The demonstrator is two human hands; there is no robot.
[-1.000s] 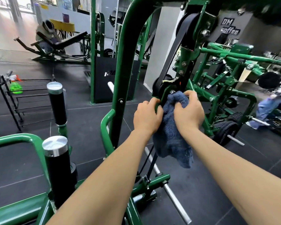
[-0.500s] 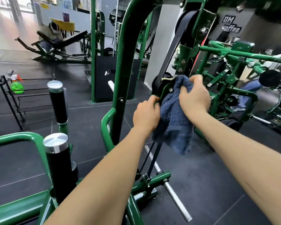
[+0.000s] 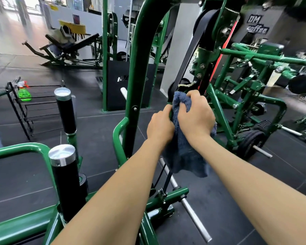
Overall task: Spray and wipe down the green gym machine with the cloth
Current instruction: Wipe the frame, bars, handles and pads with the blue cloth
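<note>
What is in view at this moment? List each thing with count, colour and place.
cloth: one, blue, bunched against the machine's belt area, centre
green gym machine: one, green frame, centre foreground
roller pads: two, black with silver caps, left
spray bottle: one, green, on the rack
rack: one, black, far left
other machines: several, green, right and background
hands: two; left hand grips the machine part beside the cloth, right hand grips the cloth

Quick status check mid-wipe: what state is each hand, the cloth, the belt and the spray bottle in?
left hand: grips the cloth
right hand: curled round the cloth's top
blue cloth: bunched, lower part hanging
black belt: taut, running up
green spray bottle: on the black rack, untouched
</note>
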